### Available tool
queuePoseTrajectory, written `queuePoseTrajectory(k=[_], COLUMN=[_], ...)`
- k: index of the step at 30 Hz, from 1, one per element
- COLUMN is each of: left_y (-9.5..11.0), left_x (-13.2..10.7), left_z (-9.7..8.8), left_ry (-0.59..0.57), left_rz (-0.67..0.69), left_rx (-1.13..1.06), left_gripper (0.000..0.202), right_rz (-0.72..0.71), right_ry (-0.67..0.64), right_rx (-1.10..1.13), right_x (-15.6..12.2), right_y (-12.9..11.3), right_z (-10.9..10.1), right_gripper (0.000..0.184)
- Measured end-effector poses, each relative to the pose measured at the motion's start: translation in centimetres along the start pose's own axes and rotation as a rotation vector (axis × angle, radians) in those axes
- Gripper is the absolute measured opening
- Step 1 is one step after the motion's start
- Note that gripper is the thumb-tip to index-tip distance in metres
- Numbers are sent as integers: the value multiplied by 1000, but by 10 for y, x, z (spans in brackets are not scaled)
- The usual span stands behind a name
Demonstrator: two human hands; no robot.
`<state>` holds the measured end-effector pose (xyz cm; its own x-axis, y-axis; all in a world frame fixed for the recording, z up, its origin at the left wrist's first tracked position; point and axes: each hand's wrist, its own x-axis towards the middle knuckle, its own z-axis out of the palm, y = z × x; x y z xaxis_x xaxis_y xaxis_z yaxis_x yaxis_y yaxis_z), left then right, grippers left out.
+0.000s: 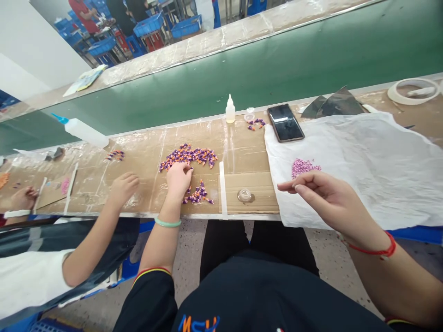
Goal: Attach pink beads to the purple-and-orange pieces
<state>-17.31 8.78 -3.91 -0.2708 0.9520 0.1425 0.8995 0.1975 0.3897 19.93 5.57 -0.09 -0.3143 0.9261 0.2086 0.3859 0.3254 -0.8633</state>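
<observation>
My left hand (179, 179) reaches to the lower edge of a heap of small purple-and-orange pieces (204, 156). Its thumb and fingers are pinched together, with a small dark piece showing at their tips. A smaller cluster of the same pieces (199, 193) lies just right of that wrist. Over the white cloth (363, 152), my right hand (328, 198) is held with fingers stretched out and nothing visible in it. Tiny pink bits (304, 167) lie just beyond its fingers. Between my hands, a small clear round piece (244, 195) rests on a cardboard pad (263, 180).
A dropper bottle (230, 110), a small clear cap (249, 114) and a phone (285, 122) stand or lie along the back. Tape (413, 91) is far right. At left are a co-worker's hand (124, 188) and a large squeeze bottle (86, 132). A green belt (277, 60) runs behind.
</observation>
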Motion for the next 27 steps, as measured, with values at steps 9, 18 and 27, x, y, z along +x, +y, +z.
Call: queuePoseTrajectory(k=[9, 18, 27], left_y=[8, 24, 67], left_x=[-2, -30, -79], left_z=[-13, -20, -15], left_ry=[22, 52, -291], left_rz=[54, -239, -291], left_rx=[-32, -848, -1234], left_gripper=[17, 19, 31], right_rz=[170, 63, -17], right_ry=[262, 205, 80], right_rx=[147, -346, -549], right_x=[-15, -9, 8], right_y=[14, 54, 85], right_z=[-20, -26, -4], right_gripper=[12, 11, 9])
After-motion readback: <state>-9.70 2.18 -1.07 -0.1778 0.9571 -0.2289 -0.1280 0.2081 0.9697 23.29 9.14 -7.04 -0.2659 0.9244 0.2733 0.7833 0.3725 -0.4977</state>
